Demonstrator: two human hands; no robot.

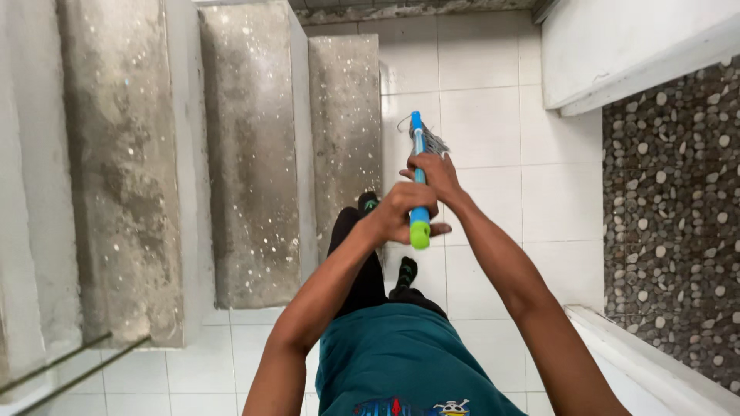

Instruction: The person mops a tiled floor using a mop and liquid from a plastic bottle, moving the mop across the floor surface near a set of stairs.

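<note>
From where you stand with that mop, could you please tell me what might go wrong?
1. Both the left hand and right hand grip the mop handle near its top, so control of the mop head may be loose.
2. The concrete steps rise right beside the feet, a possible tripping point.
3. The white tiled floor could be slippery if wet.

White tiled floor (478, 123) at the foot of the stairs.
Concrete steps (254, 154) along its left edge, a pebble strip (671, 200) along its right.
</note>
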